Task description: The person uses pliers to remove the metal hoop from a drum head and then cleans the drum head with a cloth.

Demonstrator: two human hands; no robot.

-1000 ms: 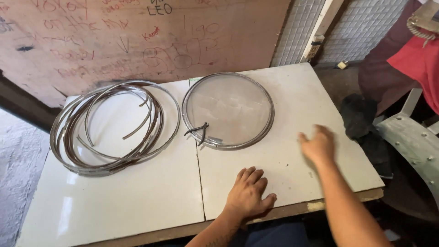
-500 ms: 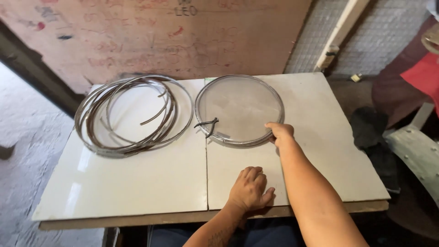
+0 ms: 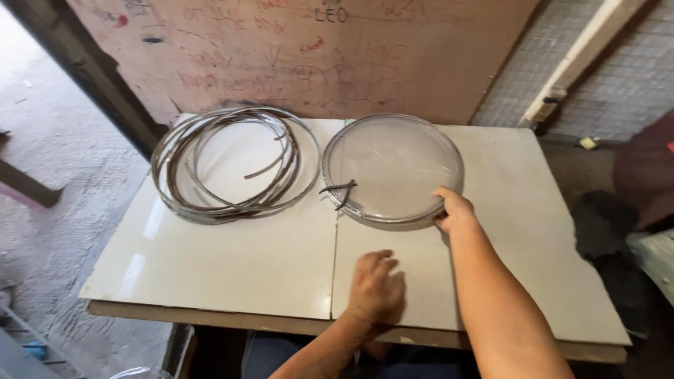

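Observation:
A round sieve with a metal rim and fine grey mesh lies flat on the white table. My right hand grips its near right rim. A small pair of dark pliers rests on the sieve's near left edge. My left hand lies flat on the table in front of the sieve, fingers slightly spread, holding nothing. To the left of the sieve sits a loose coil of thin metal hoops.
A scribbled brown board leans against the wall behind the table. Wire mesh and a white post stand at the back right. Dark bundles lie on the floor to the right. Concrete floor is on the left.
My right hand moved from the bare table at the right to the sieve's near right rim and took hold of it. My left hand stayed flat on the table.

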